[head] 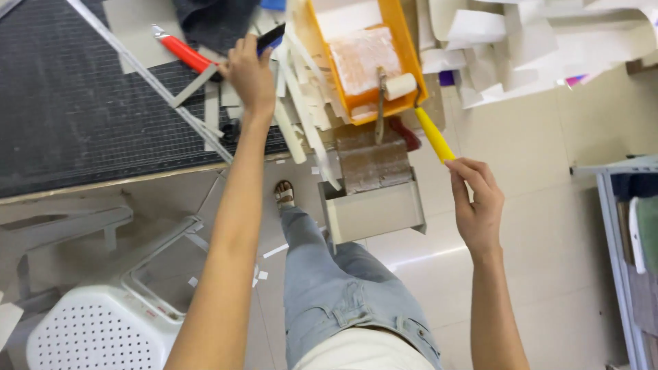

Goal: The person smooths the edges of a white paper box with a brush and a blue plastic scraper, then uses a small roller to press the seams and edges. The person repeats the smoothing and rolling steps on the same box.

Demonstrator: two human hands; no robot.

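A dark cutting mat (82,103) covers the worktable, and its front edge runs from lower left toward the middle of the view. Beyond the mat's right end, an orange tray (404,65) sits among a heap of white paper scraps (301,103), close to the table's front edge. A paint roller (401,85) lies in the tray with its white sleeve on the tray's near lip; its yellow handle (433,135) slants down and right, past the table edge, toward the person.

The right hand (480,202) is the nearer one: its thumb and forefinger pinch the handle's lower tip, the other fingers loosely curled. Open floor lies below and to the right of it. The left hand (250,72) reaches far up over the mat's right edge and closes on a dark flat tool (272,38), possibly a knife. A red-handled cutter (185,53) lies just left of it.
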